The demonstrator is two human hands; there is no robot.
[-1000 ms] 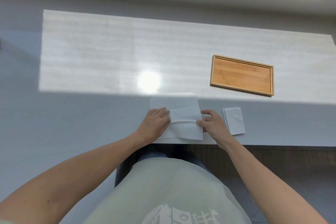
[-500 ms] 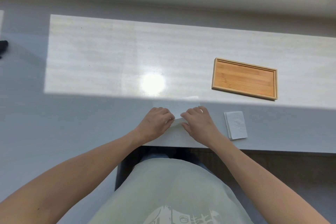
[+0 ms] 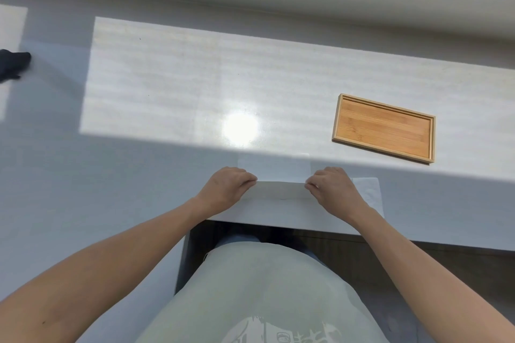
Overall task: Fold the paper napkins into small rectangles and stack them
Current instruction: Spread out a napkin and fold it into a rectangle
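A white paper napkin lies near the front edge of the table, partly folded, with its near flap lifted. My left hand pinches the flap's left corner and my right hand pinches its right corner. The far part of the napkin lies flat on the table between and beyond my hands. A small folded napkin rests just right of my right hand, partly hidden by my wrist.
A rectangular bamboo tray sits at the right of the white table, beyond the folded napkin. A dark object lies at the far left edge. The table's front edge runs just below my hands.
My hands were close together on the napkin; they have slid apart to its left and right corners, holding the near flap raised. The view shifted slightly.
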